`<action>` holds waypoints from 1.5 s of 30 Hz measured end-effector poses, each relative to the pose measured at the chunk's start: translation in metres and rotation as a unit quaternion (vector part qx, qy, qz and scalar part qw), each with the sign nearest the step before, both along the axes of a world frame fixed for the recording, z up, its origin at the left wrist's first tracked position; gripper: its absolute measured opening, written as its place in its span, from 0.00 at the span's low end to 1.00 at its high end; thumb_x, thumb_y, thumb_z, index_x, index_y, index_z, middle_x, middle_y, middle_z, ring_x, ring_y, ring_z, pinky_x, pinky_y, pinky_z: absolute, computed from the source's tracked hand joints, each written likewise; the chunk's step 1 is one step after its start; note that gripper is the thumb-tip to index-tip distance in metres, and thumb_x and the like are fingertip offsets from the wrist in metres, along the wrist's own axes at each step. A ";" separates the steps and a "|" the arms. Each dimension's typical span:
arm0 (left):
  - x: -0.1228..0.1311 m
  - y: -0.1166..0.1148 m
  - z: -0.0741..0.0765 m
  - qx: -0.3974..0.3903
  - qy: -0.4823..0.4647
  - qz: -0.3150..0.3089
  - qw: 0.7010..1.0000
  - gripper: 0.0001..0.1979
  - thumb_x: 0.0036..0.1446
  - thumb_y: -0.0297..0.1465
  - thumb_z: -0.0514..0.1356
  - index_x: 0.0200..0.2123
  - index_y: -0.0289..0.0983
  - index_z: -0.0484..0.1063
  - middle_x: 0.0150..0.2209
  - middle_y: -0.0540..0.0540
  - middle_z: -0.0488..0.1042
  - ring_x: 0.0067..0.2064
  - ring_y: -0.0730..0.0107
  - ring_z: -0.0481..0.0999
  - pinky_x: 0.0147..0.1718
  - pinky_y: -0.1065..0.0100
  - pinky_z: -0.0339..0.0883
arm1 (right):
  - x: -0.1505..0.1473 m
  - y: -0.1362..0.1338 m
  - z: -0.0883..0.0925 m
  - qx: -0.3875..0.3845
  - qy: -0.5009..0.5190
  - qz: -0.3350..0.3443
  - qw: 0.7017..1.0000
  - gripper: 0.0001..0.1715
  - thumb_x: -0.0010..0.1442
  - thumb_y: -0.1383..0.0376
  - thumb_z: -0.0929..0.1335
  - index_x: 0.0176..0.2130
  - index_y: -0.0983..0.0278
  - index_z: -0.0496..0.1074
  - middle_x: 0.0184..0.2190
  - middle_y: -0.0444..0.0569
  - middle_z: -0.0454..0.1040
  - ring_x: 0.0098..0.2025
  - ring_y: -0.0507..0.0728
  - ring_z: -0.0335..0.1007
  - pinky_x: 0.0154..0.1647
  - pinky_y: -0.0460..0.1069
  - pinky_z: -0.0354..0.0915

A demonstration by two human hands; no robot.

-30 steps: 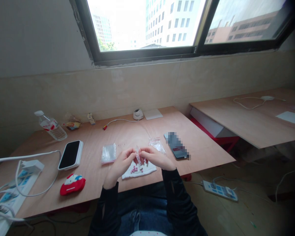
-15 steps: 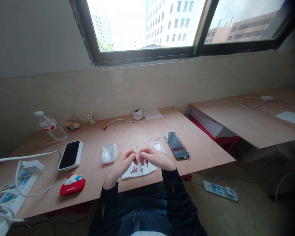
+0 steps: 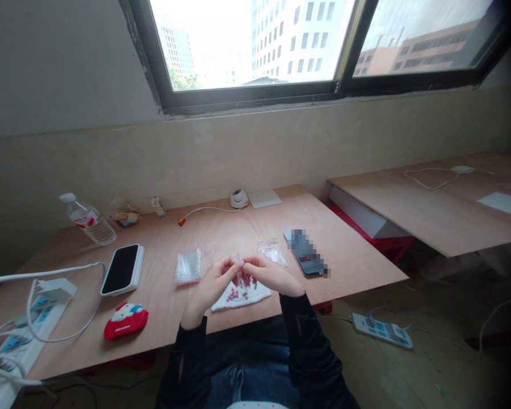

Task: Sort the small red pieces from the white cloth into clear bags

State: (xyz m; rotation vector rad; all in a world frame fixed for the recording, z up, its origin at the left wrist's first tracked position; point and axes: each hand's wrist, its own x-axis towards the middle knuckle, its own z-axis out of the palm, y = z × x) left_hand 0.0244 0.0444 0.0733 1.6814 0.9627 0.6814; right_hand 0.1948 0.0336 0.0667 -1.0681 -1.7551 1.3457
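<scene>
Both my left hand [image 3: 220, 277] and my right hand [image 3: 262, 270] are closed, their fingertips pinching a small clear plastic bag [image 3: 241, 284] between them. The bag hangs over a white cloth [image 3: 254, 295] at the table's front edge; what is inside it is too small to make out. Several pink beads [image 3: 233, 293] lie on the cloth below my fingers. Left of my hands rests a stack of clear bags [image 3: 188, 266]. Another clear bag [image 3: 273, 252] lies just behind my right hand.
A phone [image 3: 307, 258] lies to the right. On the left are a white-cased device [image 3: 121, 270], a red pouch [image 3: 126, 321], a water bottle [image 3: 89, 220] and a power strip [image 3: 36, 324] with cables. A dome camera [image 3: 239, 198] stands at the back.
My fingertips have drawn closer together at the top of the bag, now nearly touching. Other things lie where they were.
</scene>
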 end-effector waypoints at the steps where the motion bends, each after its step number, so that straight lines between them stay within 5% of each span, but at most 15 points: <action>1: 0.000 0.000 0.000 0.002 0.000 0.003 1.000 0.17 0.58 0.43 0.52 0.27 0.35 0.66 0.25 0.51 0.68 0.29 0.73 0.68 0.29 0.72 0.60 | 0.000 0.000 0.001 0.004 0.001 -0.002 1.000 0.16 0.58 0.66 0.59 0.22 0.66 0.65 0.20 0.44 0.67 0.24 0.49 0.62 0.27 0.44 0.58; 17: 0.000 0.003 -0.003 0.009 -0.010 0.002 1.000 0.18 0.60 0.40 0.50 0.25 0.35 0.66 0.24 0.50 0.69 0.27 0.73 0.69 0.29 0.72 0.61 | -0.005 -0.001 0.002 -0.019 0.029 -0.014 0.999 0.18 0.61 0.56 0.61 0.26 0.65 0.65 0.21 0.43 0.66 0.24 0.49 0.62 0.26 0.44 0.59; 33: 0.003 -0.001 0.002 0.020 -0.056 0.050 0.997 0.15 0.60 0.40 0.51 0.26 0.36 0.63 0.24 0.52 0.66 0.25 0.75 0.64 0.24 0.73 0.56 | -0.010 0.001 0.001 0.030 0.100 -0.057 0.993 0.20 0.61 0.57 0.61 0.23 0.65 0.64 0.20 0.42 0.63 0.23 0.48 0.59 0.25 0.44 0.55; 37: 0.006 -0.003 0.006 0.090 -0.022 0.097 0.991 0.15 0.60 0.39 0.50 0.25 0.37 0.61 0.23 0.53 0.63 0.25 0.75 0.63 0.25 0.73 0.55 | -0.015 0.000 0.001 0.046 0.107 -0.098 0.988 0.18 0.60 0.57 0.62 0.24 0.65 0.64 0.19 0.40 0.61 0.22 0.48 0.57 0.23 0.43 0.53; 45: 0.008 -0.005 0.010 0.178 0.135 0.148 0.964 0.14 0.60 0.37 0.49 0.24 0.38 0.61 0.22 0.52 0.65 0.26 0.71 0.66 0.26 0.71 0.54 | -0.019 0.004 -0.004 0.128 -0.047 -0.168 0.976 0.17 0.60 0.60 0.61 0.22 0.64 0.63 0.19 0.41 0.60 0.23 0.49 0.56 0.24 0.44 0.52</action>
